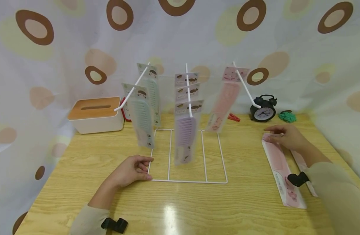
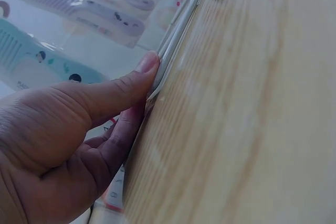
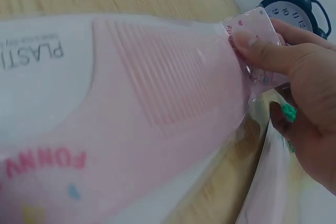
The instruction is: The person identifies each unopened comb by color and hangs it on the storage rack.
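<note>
My left hand [image 1: 132,170] grips the front left corner of the white wire rack [image 1: 188,181], thumb and fingers on its base wire. In my right hand [image 1: 288,138] is a packaged pink comb [image 1: 278,163], pinched by the top of its packet, thumb on the printed header in the right wrist view. A second pink comb packet [image 1: 300,160] lies beside it, partly hidden by the hand and sleeve. On the rack's left arm hang green comb packets [image 1: 141,114], on the middle arm several purple ones [image 1: 186,133], on the right arm a pink one [image 1: 225,101].
A white tissue box with a wooden lid [image 1: 96,114] stands at the back left. Along the back right are a red clip [image 1: 234,117], a black alarm clock [image 1: 263,111] and a green scrunched item [image 1: 287,117]. Patterned cloth hangs behind the table.
</note>
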Demonstrator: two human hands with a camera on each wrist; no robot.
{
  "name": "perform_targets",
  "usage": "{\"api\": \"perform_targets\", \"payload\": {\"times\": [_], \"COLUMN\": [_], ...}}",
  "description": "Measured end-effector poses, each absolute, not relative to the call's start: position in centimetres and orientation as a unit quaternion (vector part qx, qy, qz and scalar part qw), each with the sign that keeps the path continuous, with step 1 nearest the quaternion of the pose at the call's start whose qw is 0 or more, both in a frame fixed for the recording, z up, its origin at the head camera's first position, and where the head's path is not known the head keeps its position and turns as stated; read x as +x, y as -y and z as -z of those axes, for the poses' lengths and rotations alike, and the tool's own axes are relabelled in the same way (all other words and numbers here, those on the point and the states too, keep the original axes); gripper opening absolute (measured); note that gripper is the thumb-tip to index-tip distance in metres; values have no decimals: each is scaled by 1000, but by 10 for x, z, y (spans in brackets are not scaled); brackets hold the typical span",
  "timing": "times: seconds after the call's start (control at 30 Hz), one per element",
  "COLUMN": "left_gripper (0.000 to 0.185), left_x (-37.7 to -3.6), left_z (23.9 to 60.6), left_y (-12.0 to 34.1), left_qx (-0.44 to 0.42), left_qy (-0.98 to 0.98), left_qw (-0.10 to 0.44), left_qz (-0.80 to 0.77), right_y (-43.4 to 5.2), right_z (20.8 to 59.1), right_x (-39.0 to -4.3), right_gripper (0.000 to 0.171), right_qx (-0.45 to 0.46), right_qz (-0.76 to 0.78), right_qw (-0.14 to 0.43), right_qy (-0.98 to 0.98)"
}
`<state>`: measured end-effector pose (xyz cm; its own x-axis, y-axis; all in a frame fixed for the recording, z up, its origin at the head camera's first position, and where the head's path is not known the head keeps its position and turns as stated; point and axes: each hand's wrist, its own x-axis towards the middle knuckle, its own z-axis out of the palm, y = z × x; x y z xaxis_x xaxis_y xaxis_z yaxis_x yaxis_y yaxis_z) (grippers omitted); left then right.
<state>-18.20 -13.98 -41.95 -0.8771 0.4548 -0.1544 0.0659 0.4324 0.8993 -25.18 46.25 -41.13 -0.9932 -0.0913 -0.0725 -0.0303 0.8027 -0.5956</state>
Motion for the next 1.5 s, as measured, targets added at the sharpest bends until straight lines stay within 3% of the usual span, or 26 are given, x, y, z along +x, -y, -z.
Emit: {"api": "perform_targets", "payload": {"times": [0.23,0.47,0.73,0.87,1.03,1.27,1.5], "left_gripper": [65,64,65,66,66,65,66], "left_x": [-180,-182,-181,-181,-181,-181,-182], "left_z": [418,419,419,420,420,420,421], "left_y": [139,139,140,141,141,142,142], "left_qx": [161,168,166,167,165,163,164], "left_qy": [-827,-826,-823,-820,-822,-824,-820], "left_qw": [186,188,190,194,193,193,196], "left_qz": [-506,-504,-509,-512,-509,-507,-513], "right_y": [-462,-444,-409,-395,-372,-327,-297], "right_z": [405,375,324,302,275,235,218], "right_x": [-237,-213,-176,-163,-154,-142,-145], "right_gripper": [39,33,40,46,38,28,35], "right_qx": [-27,9,-121,-252,-361,-356,-343], "right_qz": [446,560,751,764,725,724,756], "right_qw": [-29,-61,-32,1,-8,-93,-91], "right_qy": [-894,-826,-648,-594,-586,-584,-550]}}
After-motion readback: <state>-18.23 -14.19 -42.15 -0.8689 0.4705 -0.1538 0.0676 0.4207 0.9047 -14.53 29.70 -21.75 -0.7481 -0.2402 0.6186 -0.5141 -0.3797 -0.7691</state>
